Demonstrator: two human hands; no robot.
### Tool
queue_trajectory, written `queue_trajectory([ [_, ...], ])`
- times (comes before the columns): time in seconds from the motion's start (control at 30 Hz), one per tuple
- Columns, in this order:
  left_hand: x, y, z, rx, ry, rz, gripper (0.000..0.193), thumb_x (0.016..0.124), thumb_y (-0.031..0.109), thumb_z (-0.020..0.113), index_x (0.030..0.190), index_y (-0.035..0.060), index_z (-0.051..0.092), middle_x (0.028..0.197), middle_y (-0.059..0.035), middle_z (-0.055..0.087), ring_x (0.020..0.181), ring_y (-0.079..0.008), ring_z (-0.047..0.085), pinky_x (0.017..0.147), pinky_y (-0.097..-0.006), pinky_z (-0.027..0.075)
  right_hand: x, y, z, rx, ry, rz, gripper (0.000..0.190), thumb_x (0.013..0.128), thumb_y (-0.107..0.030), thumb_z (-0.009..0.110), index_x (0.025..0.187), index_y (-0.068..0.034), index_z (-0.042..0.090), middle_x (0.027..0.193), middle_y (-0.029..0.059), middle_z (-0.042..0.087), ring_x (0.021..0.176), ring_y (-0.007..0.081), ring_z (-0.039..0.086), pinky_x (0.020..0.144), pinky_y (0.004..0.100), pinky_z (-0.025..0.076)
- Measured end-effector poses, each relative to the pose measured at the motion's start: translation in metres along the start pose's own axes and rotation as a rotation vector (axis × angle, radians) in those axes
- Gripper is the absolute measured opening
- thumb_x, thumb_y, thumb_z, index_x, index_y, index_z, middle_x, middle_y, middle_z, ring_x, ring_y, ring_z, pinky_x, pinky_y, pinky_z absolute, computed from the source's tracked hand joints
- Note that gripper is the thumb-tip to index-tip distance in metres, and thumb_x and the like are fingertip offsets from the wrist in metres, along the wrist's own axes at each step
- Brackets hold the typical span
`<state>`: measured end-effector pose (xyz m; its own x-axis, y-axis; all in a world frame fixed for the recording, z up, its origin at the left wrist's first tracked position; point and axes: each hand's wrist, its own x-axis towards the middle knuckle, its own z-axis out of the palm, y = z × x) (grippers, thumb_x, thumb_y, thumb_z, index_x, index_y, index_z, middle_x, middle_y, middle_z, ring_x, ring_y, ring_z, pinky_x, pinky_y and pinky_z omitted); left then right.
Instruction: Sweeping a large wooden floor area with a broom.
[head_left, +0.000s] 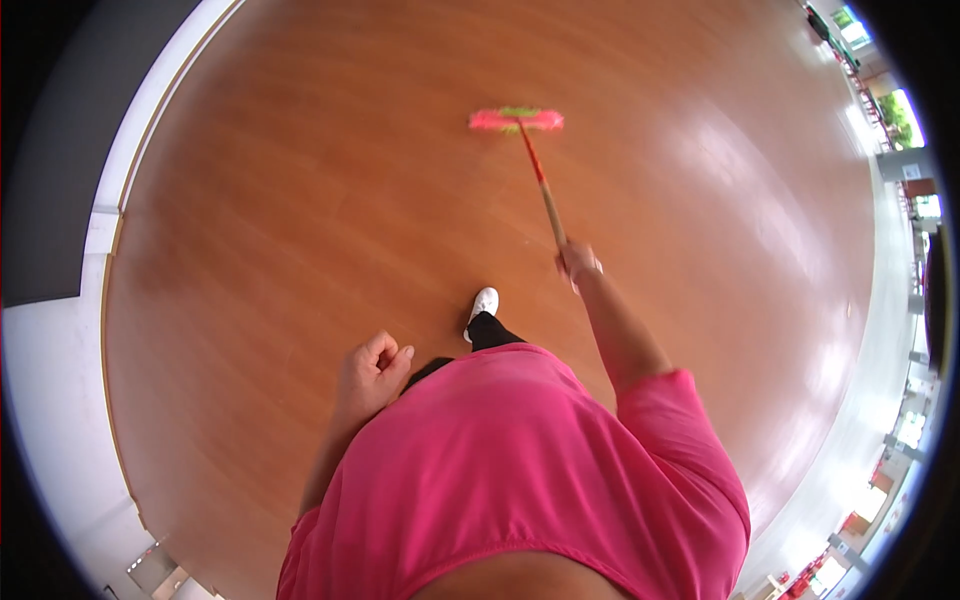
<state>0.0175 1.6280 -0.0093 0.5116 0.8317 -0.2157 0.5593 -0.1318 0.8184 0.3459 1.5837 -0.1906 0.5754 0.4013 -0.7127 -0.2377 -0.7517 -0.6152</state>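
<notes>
My right hand (579, 259) is closed around the wooden handle of a flat floor mop (517, 119). The mop's handle is bare wood near the hand and red lower down. Its wide head, pink with green tufts at the middle, rests on the brown floor (337, 187) ahead of me. My left hand (377, 362) is beside my waist, its fingers curled and the thumb at their side, with nothing visible in it. A white shoe (485, 301) shows below my black trouser leg, between the two hands.
A white wall (52, 360) with a dark panel (60, 172) runs along the left, with a thin skirting at its foot. On the right, beyond the brown floor's edge, lies a pale floor strip (862, 375) with windows and furniture past it.
</notes>
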Motion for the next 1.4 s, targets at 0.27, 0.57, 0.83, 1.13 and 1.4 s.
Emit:
queue_trajectory([
  [0.27,-0.003,-0.005,-0.023,-0.168,-0.140,-0.092,0.024,0.072,0.014,0.058,0.059,0.0035,0.041,0.046,-0.0024,0.038,0.043,-0.0083,0.034,0.040,-0.0247,0.029,-0.005,-0.058,0.051,0.114,-0.162,-0.085,0.021,0.081,-0.025,0.043,0.078,-0.006,0.048,0.042,0.0017,0.039,0.029,0.0127,0.035,0.028,0.0267,0.024],
  [0.57,0.022,0.078,-0.049,-0.124,-0.415,0.204,0.024,0.072,0.012,0.057,0.060,0.0035,0.038,0.048,-0.0037,0.043,0.043,-0.0112,0.041,0.041,-0.0258,0.032,-0.261,0.125,-0.072,-0.008,-0.149,-0.020,0.037,0.079,-0.016,0.052,0.112,-0.002,0.045,0.065,0.0003,0.054,0.048,0.0050,0.047,0.042,0.0195,0.037],
  [0.83,0.004,0.075,-0.059,-0.049,-0.558,0.295,0.024,0.071,0.008,0.058,0.059,0.0042,0.037,0.046,-0.0021,0.040,0.043,-0.0092,0.039,0.040,-0.0251,0.032,-0.233,0.170,0.008,0.370,-0.013,0.096,0.046,0.074,-0.020,0.057,0.113,0.003,0.043,0.075,0.0097,0.058,0.063,0.0106,0.055,0.055,0.0234,0.044],
  [1.13,-0.091,-0.036,-0.123,0.089,-0.557,0.287,0.025,0.071,0.010,0.058,0.057,0.0049,0.038,0.046,-0.0001,0.039,0.043,-0.0064,0.035,0.039,-0.0234,0.030,-0.199,0.071,0.147,0.598,0.084,0.041,0.020,0.079,-0.019,0.047,0.091,-0.005,0.054,0.047,0.0040,0.043,0.033,0.0116,0.039,0.030,0.0251,0.027],
  [1.4,-0.005,-0.053,-0.184,-0.028,-0.758,0.250,0.026,0.073,0.013,0.057,0.057,0.0056,0.038,0.047,0.0005,0.040,0.045,-0.0056,0.036,0.040,-0.0229,0.031,-0.327,0.126,0.177,0.676,0.174,0.095,0.031,0.083,-0.024,0.045,0.109,-0.006,0.047,0.050,0.0019,0.043,0.031,0.0096,0.037,0.029,0.0214,0.028],
])
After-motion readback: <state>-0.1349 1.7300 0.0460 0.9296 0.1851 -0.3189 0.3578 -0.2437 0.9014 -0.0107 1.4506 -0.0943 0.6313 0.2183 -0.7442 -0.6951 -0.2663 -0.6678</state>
